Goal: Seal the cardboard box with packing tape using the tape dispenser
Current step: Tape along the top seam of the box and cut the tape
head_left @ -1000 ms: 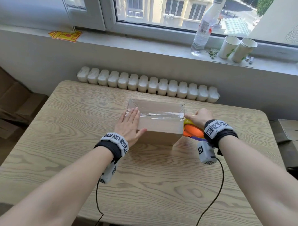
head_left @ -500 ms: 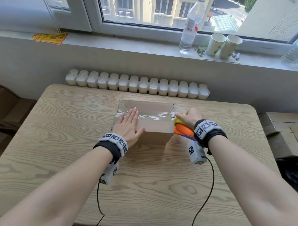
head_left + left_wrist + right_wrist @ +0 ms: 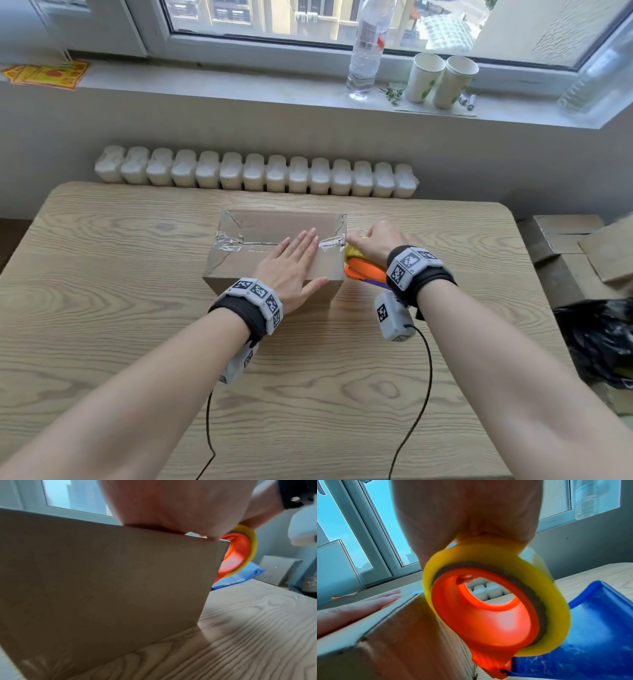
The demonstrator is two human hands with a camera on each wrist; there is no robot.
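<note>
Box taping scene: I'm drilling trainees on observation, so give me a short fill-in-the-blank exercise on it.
1. The left hand lies flat on top of the ____.
2. The right hand holds the dispenser against the box's ____ end.
3. The tape roll is ____ in colour.
4. Two paper ____ stand on the windowsill.

Missing words: box; right; yellow; cups

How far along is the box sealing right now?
Done: a strip of tape already runs along the top seam of the box. In hand: the left hand lies flat on the lid while the right hand grips the tape dispenser at the box's right edge. Left: cutting the tape free there; whether it is cut yet I cannot tell.
</note>
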